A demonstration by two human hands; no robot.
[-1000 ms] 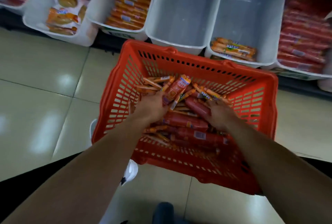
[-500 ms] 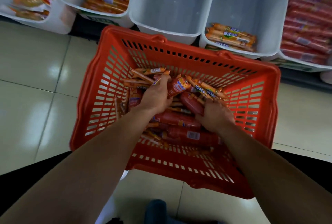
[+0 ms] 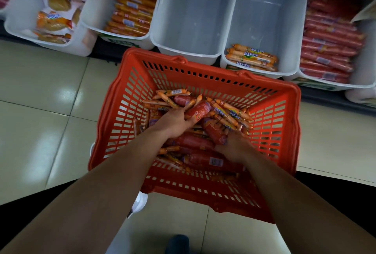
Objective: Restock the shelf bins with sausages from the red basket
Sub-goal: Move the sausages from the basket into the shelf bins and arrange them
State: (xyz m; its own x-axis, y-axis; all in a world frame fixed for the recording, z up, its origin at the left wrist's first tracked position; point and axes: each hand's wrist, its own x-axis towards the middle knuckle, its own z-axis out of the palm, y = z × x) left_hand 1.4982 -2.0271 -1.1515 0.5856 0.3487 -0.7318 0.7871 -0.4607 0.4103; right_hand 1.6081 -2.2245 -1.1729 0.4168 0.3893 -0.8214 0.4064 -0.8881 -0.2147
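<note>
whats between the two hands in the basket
In the head view, a thick red sausage lies between the left hand and the right hand.

A white shoe (image 3: 140,203) rests on glossy pale floor tiles (image 3: 40,131); snack packets (image 3: 54,21) sit far left.

Dim, warm indoor light; soft pale glare patches sit on the glossy floor tiles (image 3: 30,137) at left. The forearms (image 3: 101,203) read dark and underexposed. The right hand (image 3: 234,148) and top-left packets (image 3: 55,21) smear with motion blur, while the sausages (image 3: 203,111) stay fairly sharp. Wide-angle distortion curves the white bins (image 3: 195,30) along the top edge
</note>
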